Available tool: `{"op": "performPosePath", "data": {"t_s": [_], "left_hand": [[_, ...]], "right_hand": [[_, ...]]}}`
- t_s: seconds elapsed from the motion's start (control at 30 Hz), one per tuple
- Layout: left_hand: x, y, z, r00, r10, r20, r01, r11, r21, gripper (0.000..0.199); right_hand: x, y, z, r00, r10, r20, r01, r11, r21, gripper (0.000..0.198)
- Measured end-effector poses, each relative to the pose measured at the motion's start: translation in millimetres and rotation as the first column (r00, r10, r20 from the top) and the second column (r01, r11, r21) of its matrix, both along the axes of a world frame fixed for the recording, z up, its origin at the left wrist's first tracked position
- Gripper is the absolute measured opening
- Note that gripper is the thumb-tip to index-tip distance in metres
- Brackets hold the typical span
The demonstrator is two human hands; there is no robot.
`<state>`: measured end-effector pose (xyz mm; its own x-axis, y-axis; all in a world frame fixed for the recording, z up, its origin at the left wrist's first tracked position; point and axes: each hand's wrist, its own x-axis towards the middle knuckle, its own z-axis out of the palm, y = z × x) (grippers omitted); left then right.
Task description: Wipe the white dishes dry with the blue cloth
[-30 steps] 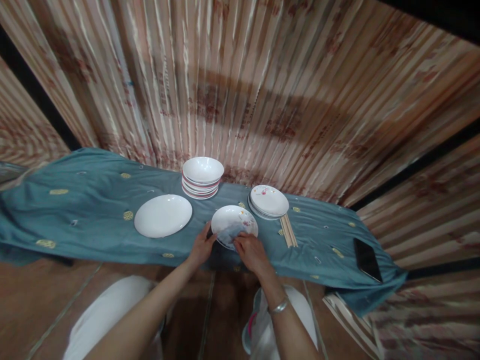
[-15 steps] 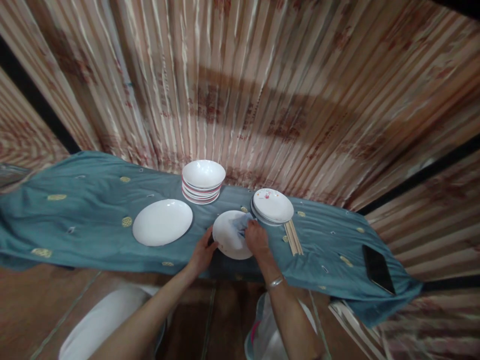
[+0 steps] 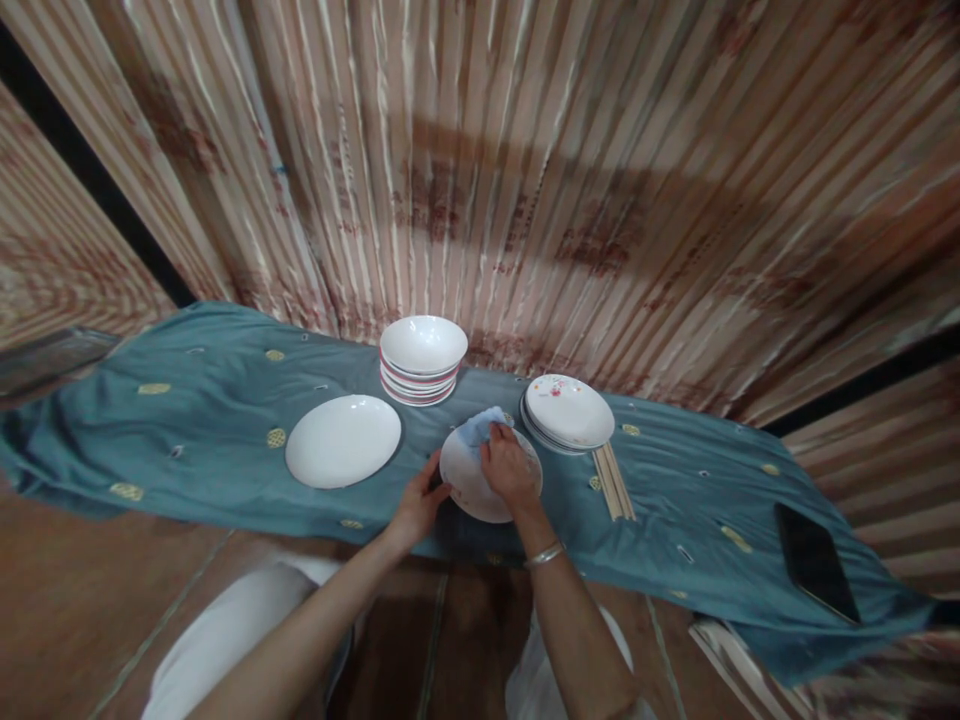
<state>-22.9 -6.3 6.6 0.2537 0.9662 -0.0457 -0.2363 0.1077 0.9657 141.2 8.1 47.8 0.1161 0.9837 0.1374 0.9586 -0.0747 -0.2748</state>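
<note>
A round white plate (image 3: 480,490) is tilted up at the near side of the cloth-covered table. My left hand (image 3: 420,500) grips its left rim, thumb on the face and the other fingers partly hidden behind. A light blue cloth (image 3: 480,428) is bunched under the fingers of my right hand (image 3: 511,465), which presses it against the plate's upper part. Just right of the plate, a stack of plates (image 3: 570,412) has a floral one on top. Behind it to the left rises a stack of white bowls (image 3: 424,345) with red bands.
A large oval white plate (image 3: 343,442) lies at the left on the teal tablecloth (image 3: 217,440). Several wooden chopsticks (image 3: 613,483) rest beside the plate stack. Near the right edge is a black phone (image 3: 816,562). A pleated curtain (image 3: 480,200) hangs behind the table.
My right hand has slid the cloth from the middle of the plate to its upper rim. My left hand still holds the plate's left side. The whole view has shifted slightly.
</note>
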Motion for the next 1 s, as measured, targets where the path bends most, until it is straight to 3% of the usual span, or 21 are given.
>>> {"op": "performPosePath", "data": {"t_s": [0.37,0.6,0.83,1.0], "left_hand": [[2.1,1.1,-3.8,0.999,0.026,-0.025,-0.026,1.000,0.010,0.060],[1.7,2.2,-8.2,0.997,0.052,-0.063,-0.054,0.998,-0.036,0.061],[1.1,0.8,4.5,0.998,0.039,-0.055,-0.044,0.995,-0.086,0.059],[-1.7,-2.0,15.4,0.999,0.020,-0.038,-0.022,0.998,-0.060,0.057]], "right_hand": [[-17.4,6.4,-14.8,0.969,0.172,-0.176,-0.158,0.983,0.091,0.046],[-24.5,0.6,-16.0,0.906,0.312,-0.285,-0.284,0.949,0.134,0.045],[-25.9,-12.4,-16.8,0.833,0.403,-0.380,-0.364,0.915,0.174,0.041],[-18.6,-22.9,-6.1,0.761,0.475,-0.443,-0.459,0.876,0.152,0.035]]}}
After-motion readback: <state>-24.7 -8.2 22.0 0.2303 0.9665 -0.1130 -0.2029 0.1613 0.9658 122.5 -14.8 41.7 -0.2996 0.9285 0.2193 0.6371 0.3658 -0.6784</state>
